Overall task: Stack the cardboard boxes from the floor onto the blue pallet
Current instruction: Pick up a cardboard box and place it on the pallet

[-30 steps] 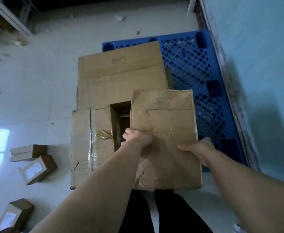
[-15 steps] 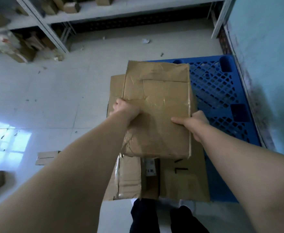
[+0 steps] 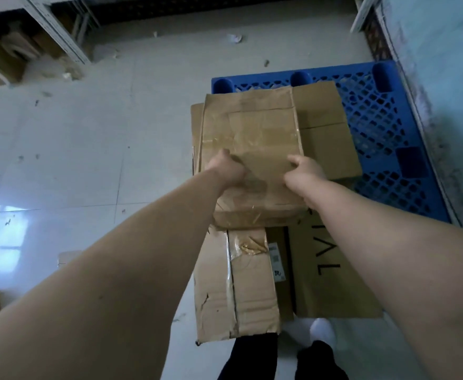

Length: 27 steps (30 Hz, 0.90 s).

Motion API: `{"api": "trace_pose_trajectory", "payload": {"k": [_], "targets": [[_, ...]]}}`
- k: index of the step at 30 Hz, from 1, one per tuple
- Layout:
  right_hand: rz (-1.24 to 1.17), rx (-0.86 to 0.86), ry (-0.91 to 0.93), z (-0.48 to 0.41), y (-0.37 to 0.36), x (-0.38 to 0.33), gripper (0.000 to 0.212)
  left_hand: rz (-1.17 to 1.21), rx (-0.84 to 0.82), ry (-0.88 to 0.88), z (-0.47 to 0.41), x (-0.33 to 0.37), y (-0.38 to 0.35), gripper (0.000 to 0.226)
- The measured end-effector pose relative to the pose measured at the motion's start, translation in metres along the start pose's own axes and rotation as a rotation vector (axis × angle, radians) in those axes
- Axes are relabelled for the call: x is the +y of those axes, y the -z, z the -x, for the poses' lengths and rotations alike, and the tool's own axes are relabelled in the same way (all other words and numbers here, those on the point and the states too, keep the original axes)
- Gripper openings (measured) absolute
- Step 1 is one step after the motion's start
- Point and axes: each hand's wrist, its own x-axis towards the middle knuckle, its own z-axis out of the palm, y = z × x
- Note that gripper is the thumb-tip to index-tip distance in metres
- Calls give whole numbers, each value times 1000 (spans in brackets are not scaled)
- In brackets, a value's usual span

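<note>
Cardboard box (image 3: 257, 133), crumpled and crossed with clear tape, lies between our two hands over the stack on the blue pallet (image 3: 389, 127). We reach forward and down, both forearms bare and almost straight. Our left grip (image 3: 226, 171) curls round the left edge of the cardboard box, knuckles up. Our right grip (image 3: 304, 174) clamps the right edge, thumb laid on the top face. Both hold its near half. We cannot tell whether it already rests on the flat carton (image 3: 329, 133) beneath it or hangs just above.

Nearer to us, a torn-tape carton (image 3: 241, 286) and a lettered carton (image 3: 334, 270) sit side by side, touching. The pallet's lattice deck shows to the right of the stack.

The pallet sits on a pale tiled floor (image 3: 74, 149), close beside a light blue wall (image 3: 444, 50). White shelf posts (image 3: 60, 34) stand at the far left, with blurred brown packages under them. Paper scraps (image 3: 234, 38) lie on the floor beyond the pallet. A small box (image 3: 67, 256) peeks out past our left forearm. Below the cartons we see our black trousers (image 3: 252, 357) and a white shoe (image 3: 323, 330).
</note>
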Motion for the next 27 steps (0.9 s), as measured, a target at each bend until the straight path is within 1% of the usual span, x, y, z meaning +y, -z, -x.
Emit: {"api": "trace_pose_trajectory", "payload": {"k": [2,4,6,8,11,14,17,21,22,23,24,25,27], "targets": [[31,88,32,8,0,-6,55,41,87,-16,5,0,2,55],[47,151,95,15,0,-7,50,84,151,-35,11,-2,8,51],[37,166,166,26,-1,-6,43,112,202,-51,26,-8,15,43],[6,132,237,41,-3,-3,32,139,236,-57,49,-21,18,33],[24,30,339,70,-10,4,17,156,280,-3,97,-55,13,23],[88,-97,376,103,-26,16,9,195,296,130,150,-102,-5,19],[156,-251,416,138,-50,26,13,223,318,283,200,-144,-22,30],[286,-404,476,185,-96,37,25,286,354,411,266,-198,-37,36],[303,-443,481,198,-110,39,26,307,370,440,282,-212,-39,35],[316,-486,486,212,-122,41,25,328,386,470,297,-226,-39,28],[342,-531,496,227,-134,43,25,348,404,511,312,-242,-39,15],[374,-573,514,242,-146,45,24,368,435,549,328,-259,-40,8],[442,-646,550,271,-171,48,24,413,466,609,354,-297,-41,23]]}}
